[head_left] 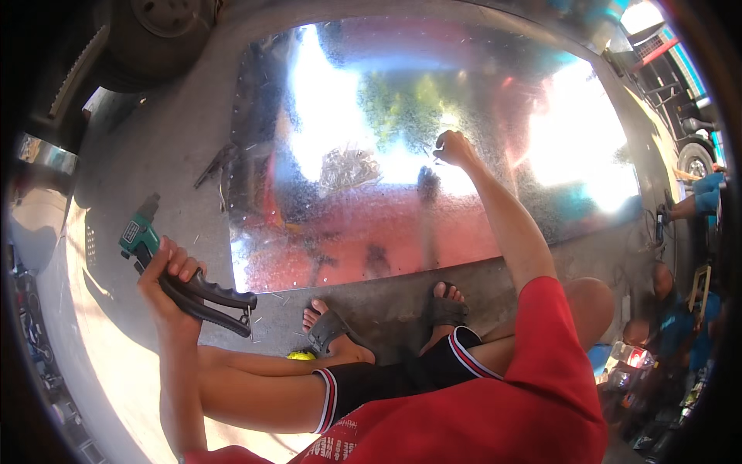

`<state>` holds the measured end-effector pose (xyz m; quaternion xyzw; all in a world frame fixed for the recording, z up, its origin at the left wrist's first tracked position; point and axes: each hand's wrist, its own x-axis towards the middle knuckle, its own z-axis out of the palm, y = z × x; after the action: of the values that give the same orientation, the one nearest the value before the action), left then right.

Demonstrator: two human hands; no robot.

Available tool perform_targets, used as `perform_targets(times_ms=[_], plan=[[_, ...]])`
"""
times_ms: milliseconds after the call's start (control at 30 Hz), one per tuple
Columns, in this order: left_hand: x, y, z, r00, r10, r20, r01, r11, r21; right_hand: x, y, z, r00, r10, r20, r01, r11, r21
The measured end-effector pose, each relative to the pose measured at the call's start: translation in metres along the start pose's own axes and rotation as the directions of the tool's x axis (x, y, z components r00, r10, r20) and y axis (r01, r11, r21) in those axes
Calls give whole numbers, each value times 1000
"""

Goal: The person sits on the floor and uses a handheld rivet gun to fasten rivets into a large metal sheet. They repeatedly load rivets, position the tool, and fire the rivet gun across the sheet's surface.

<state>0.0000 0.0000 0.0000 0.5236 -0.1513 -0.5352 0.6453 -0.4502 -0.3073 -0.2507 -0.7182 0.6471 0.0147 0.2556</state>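
Note:
My left hand (171, 271) is wrapped around a hand riveter (193, 295) with a green head and black handles. Its head points up and away, left of the metal sheet. A large shiny metal sheet (456, 243) lies on the ground before my feet, with small dots along its edges. Over its middle, my right hand (457, 148) is closed in a pinch, fingertips low near the surface. A tiny pale piece may be between them, too small and glare-washed to name. To the left of that hand, a crumpled clear plastic bag (348, 168) rests on the sheet.
A dark plier-like tool (214, 166) lies by the sheet's left edge. Thin metal pins litter the concrete floor (270, 319). A large wheel (158, 35) stands at far left. A yellow object (301, 355) sits beside my left foot. Other people (696, 203) are at the right.

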Motion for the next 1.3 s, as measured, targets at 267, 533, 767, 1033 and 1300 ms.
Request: perform_targets(times_ms=[267, 533, 767, 1033, 1300], plan=[[18, -11, -16, 973, -33, 226, 38, 999, -18, -27, 27, 102, 918, 65, -390, -19, 992, 122], [-7, -25, -2, 949, -38, 314, 26, 999, 40, -49, 24, 92, 976, 67, -207, -82, 995, -64], [-41, -11, -3, 873, -102, 477, 161, 983, -86, -105, -208, 9, 829, -258, -496, 559, 341, 756], [-51, -8, -5, 712, -36, 702, 234, 953, -189, -249, -375, -55, 681, -509, -526, 296, -465, 834], [-52, -10, -12, 643, 29, 765, 277, 922, -268, -265, -374, -55, 674, -485, -557, 320, -488, 812]])
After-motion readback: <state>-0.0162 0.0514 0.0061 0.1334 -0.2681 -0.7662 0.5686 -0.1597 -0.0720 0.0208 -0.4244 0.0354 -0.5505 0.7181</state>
